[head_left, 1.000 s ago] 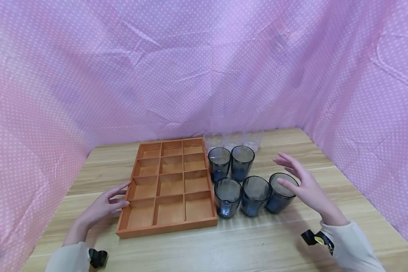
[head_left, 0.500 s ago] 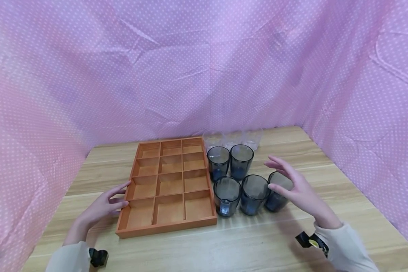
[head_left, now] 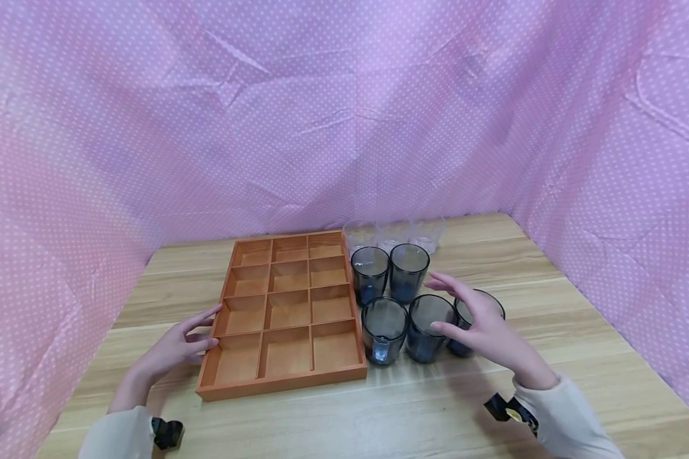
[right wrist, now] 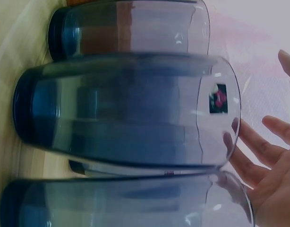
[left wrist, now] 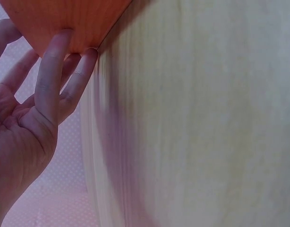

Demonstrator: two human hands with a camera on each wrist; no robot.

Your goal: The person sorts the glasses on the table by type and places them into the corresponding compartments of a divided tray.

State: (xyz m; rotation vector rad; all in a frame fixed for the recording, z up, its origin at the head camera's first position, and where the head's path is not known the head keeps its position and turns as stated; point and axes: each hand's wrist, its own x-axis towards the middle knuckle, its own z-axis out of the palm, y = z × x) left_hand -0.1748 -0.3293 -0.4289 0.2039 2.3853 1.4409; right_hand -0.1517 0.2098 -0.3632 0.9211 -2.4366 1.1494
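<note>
My left hand (head_left: 175,344) touches the left side of a brown wooden compartment tray (head_left: 281,384) with its fingertips; the left wrist view shows the fingers (left wrist: 50,75) against the tray's corner. Three smoky blue drinking glasses stand upright in a front row right of the tray: a left one (head_left: 383,335), a middle one (head_left: 425,341) and a right one (head_left: 458,347), partly hidden behind my right hand (head_left: 485,328). That hand hovers by the rims of the middle and right glasses, thumb and fingers spread, holding nothing. In the right wrist view a glass (right wrist: 131,109) with a small dark label lies before the fingers.
Two more smoky glasses, one (head_left: 370,277) by the tray and one (head_left: 409,274) beside it, form a second row. Behind them stand three clear glasses (head_left: 427,237). A pink dotted cloth (head_left: 344,127) hangs around the wooden table (head_left: 528,280).
My right hand has moved left, from over the right glass toward the middle glass, still spread. The left hand and tray have stayed in place.
</note>
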